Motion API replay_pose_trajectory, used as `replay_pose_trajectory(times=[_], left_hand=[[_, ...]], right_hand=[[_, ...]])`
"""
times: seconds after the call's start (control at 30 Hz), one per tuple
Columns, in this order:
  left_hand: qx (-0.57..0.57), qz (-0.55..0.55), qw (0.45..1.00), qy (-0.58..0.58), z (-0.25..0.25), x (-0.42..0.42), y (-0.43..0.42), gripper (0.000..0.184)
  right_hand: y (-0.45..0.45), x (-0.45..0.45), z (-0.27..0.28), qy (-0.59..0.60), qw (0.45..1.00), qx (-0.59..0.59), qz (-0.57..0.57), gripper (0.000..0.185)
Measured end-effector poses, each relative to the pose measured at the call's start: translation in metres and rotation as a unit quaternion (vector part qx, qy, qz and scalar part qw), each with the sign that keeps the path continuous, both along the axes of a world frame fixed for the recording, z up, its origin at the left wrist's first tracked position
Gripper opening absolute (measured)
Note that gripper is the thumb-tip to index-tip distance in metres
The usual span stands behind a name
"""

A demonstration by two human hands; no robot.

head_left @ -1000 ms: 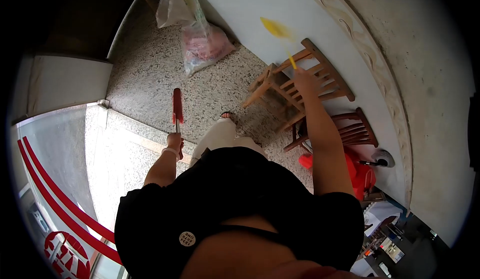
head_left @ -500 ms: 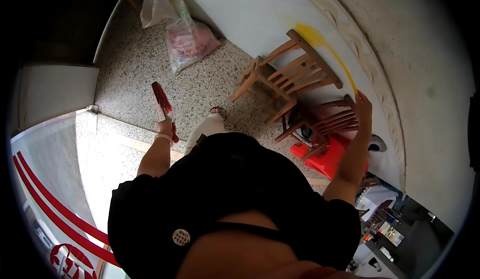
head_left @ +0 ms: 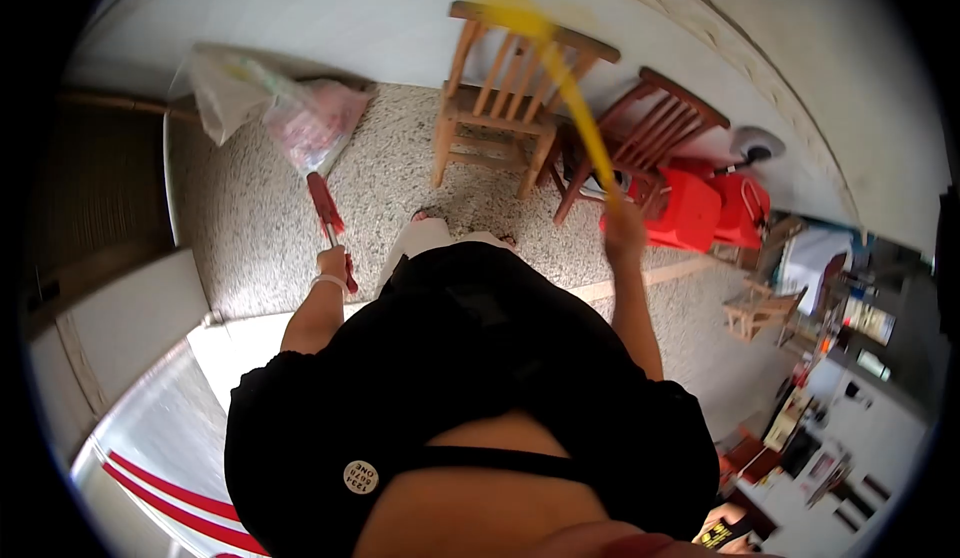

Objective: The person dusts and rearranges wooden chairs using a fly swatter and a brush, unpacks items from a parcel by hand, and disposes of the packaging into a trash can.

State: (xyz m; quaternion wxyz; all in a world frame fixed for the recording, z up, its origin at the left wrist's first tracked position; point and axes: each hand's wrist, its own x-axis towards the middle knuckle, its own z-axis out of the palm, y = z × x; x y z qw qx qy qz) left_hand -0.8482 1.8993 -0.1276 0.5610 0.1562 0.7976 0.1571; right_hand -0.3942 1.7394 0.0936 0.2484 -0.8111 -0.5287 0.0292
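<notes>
My left hand (head_left: 333,261) is closed around a red brush (head_left: 325,203) with a metal shaft; its fringed red head points away from me. The end of its red handle sticks out below my fist. My right hand (head_left: 625,228), somewhat blurred, grips a long yellow fly swatter (head_left: 580,108). The swatter's broad head is smeared by motion and overlaps the top of a light wooden chair (head_left: 495,118); whether it touches cannot be told. A clear plastic bag (head_left: 315,123) with pinkish contents lies on the floor beyond the brush.
A dark reddish wooden chair (head_left: 640,138) and red plastic containers (head_left: 690,208) stand along the white wall (head_left: 400,18). Low wooden chairs (head_left: 765,308) and a cluttered counter (head_left: 830,438) are at the right. Glass with red stripes (head_left: 160,488) is at lower left.
My right hand has swung inward, and the yellow swatter has moved left from the wall across the light chair. My view has turned, showing more room at the right. The brush stays in my left hand.
</notes>
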Motion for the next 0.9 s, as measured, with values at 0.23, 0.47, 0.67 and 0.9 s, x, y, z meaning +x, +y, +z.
replay_pose_trajectory(times=[0.23, 0.47, 0.67, 0.9], left_hand=[[0.032, 0.004, 0.990, -0.139, 0.030, 0.068, -0.002, 0.020], [0.046, 0.172, 0.936, -0.304, 0.067, 0.180, 0.009, 0.026], [0.015, 0.073, 0.947, -0.312, 0.070, 0.243, -0.024, 0.029], [-0.059, 0.019, 0.958, -0.281, 0.067, 0.269, -0.061, 0.039]], right_hand=[[-0.088, 0.085, -0.123, 0.032, 0.917, 0.042, -0.396, 0.032], [-0.137, 0.067, -0.103, 0.167, 0.947, -0.064, -0.268, 0.041], [-0.177, 0.148, -0.186, 0.439, 0.837, -0.014, -0.327, 0.037], [-0.162, 0.231, -0.147, 0.361, 0.707, 0.382, -0.473, 0.017]])
